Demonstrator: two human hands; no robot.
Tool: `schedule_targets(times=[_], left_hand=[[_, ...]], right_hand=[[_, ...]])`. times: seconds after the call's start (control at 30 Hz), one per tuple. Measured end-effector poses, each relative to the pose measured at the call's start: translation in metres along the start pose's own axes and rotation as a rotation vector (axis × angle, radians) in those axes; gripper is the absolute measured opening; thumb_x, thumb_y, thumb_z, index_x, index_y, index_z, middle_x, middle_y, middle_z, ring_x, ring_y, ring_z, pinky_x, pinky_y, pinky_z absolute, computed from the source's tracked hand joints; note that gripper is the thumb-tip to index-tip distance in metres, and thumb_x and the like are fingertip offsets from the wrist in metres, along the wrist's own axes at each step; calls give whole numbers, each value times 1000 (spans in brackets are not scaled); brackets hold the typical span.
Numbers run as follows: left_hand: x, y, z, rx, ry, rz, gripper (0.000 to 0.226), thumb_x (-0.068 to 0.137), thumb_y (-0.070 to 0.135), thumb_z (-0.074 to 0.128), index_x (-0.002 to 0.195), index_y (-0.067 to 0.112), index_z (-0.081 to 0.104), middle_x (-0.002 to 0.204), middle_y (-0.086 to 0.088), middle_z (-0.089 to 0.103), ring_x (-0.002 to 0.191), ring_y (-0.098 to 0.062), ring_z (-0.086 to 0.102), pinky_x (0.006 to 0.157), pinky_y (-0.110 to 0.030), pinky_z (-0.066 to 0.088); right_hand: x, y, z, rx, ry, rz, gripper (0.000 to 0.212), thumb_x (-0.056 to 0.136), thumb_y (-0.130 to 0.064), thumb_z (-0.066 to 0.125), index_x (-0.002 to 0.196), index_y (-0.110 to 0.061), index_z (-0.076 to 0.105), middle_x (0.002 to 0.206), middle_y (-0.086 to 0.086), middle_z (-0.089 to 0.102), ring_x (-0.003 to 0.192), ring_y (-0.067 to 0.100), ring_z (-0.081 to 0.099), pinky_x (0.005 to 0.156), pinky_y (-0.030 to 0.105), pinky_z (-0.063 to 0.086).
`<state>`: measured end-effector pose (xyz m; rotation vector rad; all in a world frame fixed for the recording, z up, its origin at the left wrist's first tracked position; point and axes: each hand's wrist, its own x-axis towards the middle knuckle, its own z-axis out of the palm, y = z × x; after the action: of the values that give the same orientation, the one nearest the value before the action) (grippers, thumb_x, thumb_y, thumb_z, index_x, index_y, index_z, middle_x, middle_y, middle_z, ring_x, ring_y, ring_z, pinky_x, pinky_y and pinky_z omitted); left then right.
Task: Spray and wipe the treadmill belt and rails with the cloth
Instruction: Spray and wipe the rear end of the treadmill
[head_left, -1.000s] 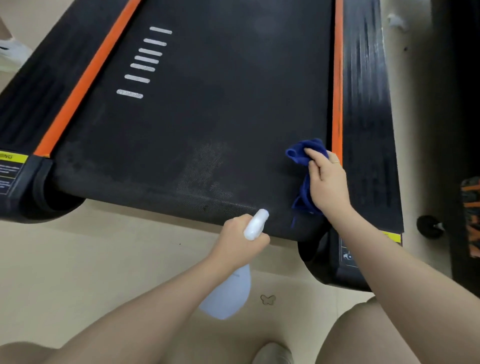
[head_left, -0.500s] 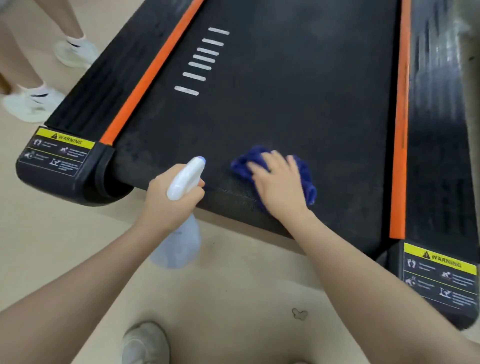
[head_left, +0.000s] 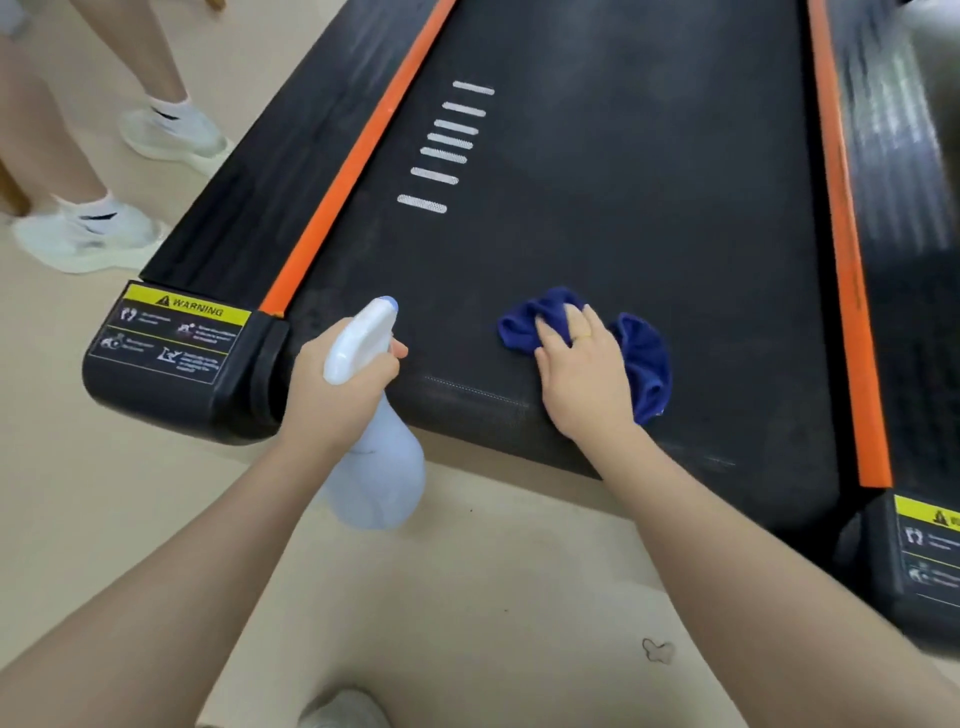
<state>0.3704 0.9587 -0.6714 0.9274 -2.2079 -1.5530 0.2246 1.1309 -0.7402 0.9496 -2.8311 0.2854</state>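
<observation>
- Hands are working at the near end of a black treadmill belt (head_left: 623, 197).
- The right hand (head_left: 584, 382) is lying flat on a dark blue cloth (head_left: 644, 358), and its fingers (head_left: 550, 332) are lying fairly straight, pressing the cloth onto the belt.
- The cloth is sitting bunched up near the belt's near edge, about in the middle between the two orange strips, and it is sticking out on both sides of the hand.
- A thin ring (head_left: 584, 336) is showing on one finger of that hand.
- The left hand (head_left: 337, 389) is holding a pale spray bottle (head_left: 379, 483) by the neck, with its fingers curled round it.
- The bottle's white spray head (head_left: 363, 338) is pointing toward the belt, and its round body is hanging over the beige floor (head_left: 493, 597).
- The left side rail (head_left: 270, 171) and the right side rail (head_left: 904, 208) are running along beside the orange strips.
- A yellow warning sticker (head_left: 176, 332) is sitting on the near left corner of the treadmill.
- Someone else's white shoes (head_left: 88, 239) are standing on the floor to the left of the treadmill.
- Seven short white stripes (head_left: 447, 145) are lined up on the belt farther away.
</observation>
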Motion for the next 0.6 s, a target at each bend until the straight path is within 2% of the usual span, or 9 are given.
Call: schedule_targets(times=[0.03,0.1,0.17,0.23,0.33,0.4,0.43,0.53,0.6], left_hand=[[3,-2,-7,-22,5,0,23,68,22,50,83,29,66,86,10,68,91,-8,61,83,-27,47],[7,-9,-21,-39,24,3,23,68,21,50,80,36,64,85,10,68,90,-8,62,82,-25,47],[11,-19,-34,13,47,4,24,67,23,50,82,31,66,83,12,67,84,-2,60,78,-24,46],[14,-27,-45,78,75,16,28,65,23,49,85,21,68,81,14,66,79,0,58,76,-25,45],[22,-38,-67,57,178,6,24,64,23,50,79,22,68,80,9,66,83,-13,59,84,-35,46],[30,-44,-79,28,213,-9,20,63,23,51,69,32,68,74,11,65,85,-18,59,88,-41,46],[31,-47,-83,9,204,-26,21,63,23,51,67,35,68,71,14,64,85,-17,58,89,-42,46],[28,-57,-91,33,132,43,26,63,20,50,77,36,65,72,11,66,85,-18,59,92,-48,46],[28,-61,-93,50,91,85,20,63,20,49,74,29,64,73,2,65,85,-20,60,90,-54,44]], right_hand=[[-9,-19,6,25,50,-104,31,84,-14,54,109,-2,68,117,29,59,108,49,55,90,47,46],[-17,-57,16,52,62,-262,32,80,-16,51,103,-5,71,113,26,63,102,47,60,84,46,50],[-15,-94,22,68,-26,-303,34,76,-14,55,105,-7,70,116,25,61,106,45,59,86,46,49],[-3,-122,31,73,-32,-283,38,69,-9,65,107,-7,69,119,24,60,109,45,57,88,48,49],[15,-155,37,90,-58,-399,43,68,-11,75,110,-10,69,121,21,60,111,43,56,90,47,48],[21,-152,38,78,-34,-472,35,76,-13,65,111,-14,69,119,19,61,109,40,57,91,46,46],[24,-145,37,51,3,-426,33,80,-14,56,111,-14,69,116,18,62,106,39,58,91,47,47],[32,-140,31,32,67,-32,42,80,-12,37,106,-7,69,107,23,64,97,43,61,82,50,51],[31,-163,38,-18,51,23,46,78,-12,33,105,-4,69,110,25,63,100,44,60,85,48,51]])
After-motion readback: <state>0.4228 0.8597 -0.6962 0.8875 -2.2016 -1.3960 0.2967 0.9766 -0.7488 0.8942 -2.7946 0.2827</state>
